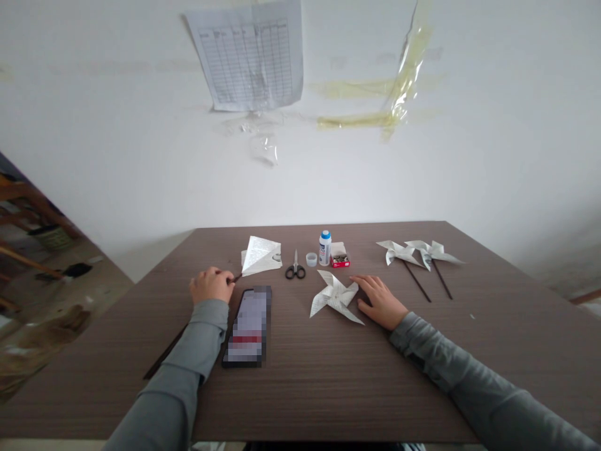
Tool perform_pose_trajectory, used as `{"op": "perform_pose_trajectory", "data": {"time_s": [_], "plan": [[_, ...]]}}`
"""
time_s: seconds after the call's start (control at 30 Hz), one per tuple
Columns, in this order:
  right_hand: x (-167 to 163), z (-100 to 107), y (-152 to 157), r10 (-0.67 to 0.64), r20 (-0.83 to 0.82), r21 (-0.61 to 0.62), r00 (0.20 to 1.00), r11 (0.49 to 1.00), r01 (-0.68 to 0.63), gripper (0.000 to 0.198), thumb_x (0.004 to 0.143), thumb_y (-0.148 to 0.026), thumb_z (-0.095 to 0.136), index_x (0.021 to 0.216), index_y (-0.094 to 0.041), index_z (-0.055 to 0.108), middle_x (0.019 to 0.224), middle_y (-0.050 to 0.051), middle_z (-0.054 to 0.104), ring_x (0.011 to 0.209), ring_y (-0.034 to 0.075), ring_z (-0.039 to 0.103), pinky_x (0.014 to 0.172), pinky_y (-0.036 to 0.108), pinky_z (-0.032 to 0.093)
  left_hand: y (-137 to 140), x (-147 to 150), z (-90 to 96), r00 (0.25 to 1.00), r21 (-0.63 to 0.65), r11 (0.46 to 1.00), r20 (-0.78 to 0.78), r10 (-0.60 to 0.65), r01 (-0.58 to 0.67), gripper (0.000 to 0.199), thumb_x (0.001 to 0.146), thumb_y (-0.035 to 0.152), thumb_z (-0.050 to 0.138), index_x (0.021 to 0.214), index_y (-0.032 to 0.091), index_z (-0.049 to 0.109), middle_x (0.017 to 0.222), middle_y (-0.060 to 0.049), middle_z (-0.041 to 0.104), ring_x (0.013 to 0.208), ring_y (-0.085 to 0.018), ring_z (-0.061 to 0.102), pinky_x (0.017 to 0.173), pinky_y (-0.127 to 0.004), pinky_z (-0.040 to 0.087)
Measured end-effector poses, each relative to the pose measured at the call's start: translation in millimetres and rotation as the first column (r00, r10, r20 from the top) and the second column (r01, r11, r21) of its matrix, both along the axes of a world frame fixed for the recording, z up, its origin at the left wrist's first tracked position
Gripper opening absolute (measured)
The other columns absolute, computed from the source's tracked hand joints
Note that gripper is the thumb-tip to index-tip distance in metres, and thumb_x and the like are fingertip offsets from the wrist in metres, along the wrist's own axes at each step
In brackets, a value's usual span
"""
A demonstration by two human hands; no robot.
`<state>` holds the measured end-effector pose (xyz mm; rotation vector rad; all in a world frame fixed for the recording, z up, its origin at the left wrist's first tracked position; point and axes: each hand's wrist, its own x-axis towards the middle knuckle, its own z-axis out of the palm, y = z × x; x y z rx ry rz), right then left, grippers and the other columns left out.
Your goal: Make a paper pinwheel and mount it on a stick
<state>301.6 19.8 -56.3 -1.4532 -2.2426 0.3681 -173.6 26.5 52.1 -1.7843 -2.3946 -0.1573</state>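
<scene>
My left hand [212,285] is closed at the left of the table, its fingers curled on a thin dark stick [237,277] whose end pokes out towards the folded paper. More of the dark sticks [165,354] shows beneath my left forearm. My right hand [381,303] lies with fingers stretched out, the fingertips at the right edge of a paper pinwheel [335,297] made from printed paper. This pinwheel rests flat with no stick seen on it. Printed paper sheets [261,255], one folded to a point, lie just beyond my left hand.
A phone [247,326] lies right of my left forearm. Scissors [295,270], a small clear cup [311,259], a blue-capped white bottle [325,248] and a red box of pins [340,260] stand mid-table. Two pinwheels on sticks [399,252] lie at right. A wall [300,188] backs the table.
</scene>
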Motion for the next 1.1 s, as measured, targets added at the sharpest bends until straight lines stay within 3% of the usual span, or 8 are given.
{"op": "perform_pose_trajectory", "data": {"time_s": [0.17, 0.57, 0.9, 1.1], "plan": [[1, 0, 0, -0.007, -0.011, 0.012, 1.000, 1.000, 0.008, 0.075, 0.102, -0.025, 0.073, 0.176, -0.028, 0.079, 0.178, 0.018, 0.081, 0.169, 0.046, 0.072, 0.146, 0.076, 0.057, -2, 1, 2.6, 1.000, 0.014, 1.000, 0.028, -0.002, 0.001, 0.036, 0.112, 0.025, 0.075, 0.103, 0.039, 0.107, 0.142, -0.014, 0.089, 0.137, -0.042, 0.073, 0.124, -0.063, 0.055], [1, -1, 1, -0.001, -0.020, 0.006, 1.000, 1.000, 0.001, 0.075, 0.100, -0.027, 0.073, 0.175, -0.027, 0.080, 0.176, 0.018, 0.081, 0.166, 0.045, 0.072, 0.146, 0.075, 0.056, 3, -5, -1.8, 0.999, -0.080, 0.996, -0.014, 0.047, -0.048, 0.039, 0.119, 0.028, 0.068, 0.120, 0.035, 0.107, 0.158, -0.018, 0.090, 0.148, -0.044, 0.077, 0.125, -0.061, 0.062], [1, 0, 0, 0.000, 0.015, -0.007, 1.000, 1.000, 0.000, 0.076, 0.104, -0.029, 0.070, 0.179, -0.021, 0.076, 0.181, 0.022, 0.079, 0.171, 0.047, 0.071, 0.150, 0.078, 0.052, 5, -4, 0.0, 0.999, -0.067, 0.997, -0.019, 0.031, -0.033, 0.031, 0.105, 0.027, 0.079, 0.111, 0.034, 0.108, 0.161, -0.016, 0.090, 0.150, -0.045, 0.076, 0.128, -0.061, 0.058], [1, -1, 0, -0.002, -0.009, 0.000, 1.000, 1.000, 0.002, 0.075, 0.102, -0.027, 0.072, 0.177, -0.025, 0.079, 0.178, 0.020, 0.080, 0.170, 0.046, 0.071, 0.148, 0.076, 0.055, 10, -7, -8.5, 0.999, -0.069, 0.997, -0.040, 0.028, -0.031, 0.030, 0.105, 0.029, 0.078, 0.115, 0.034, 0.107, 0.170, -0.015, 0.088, 0.159, -0.047, 0.071, 0.135, -0.065, 0.055]]}}
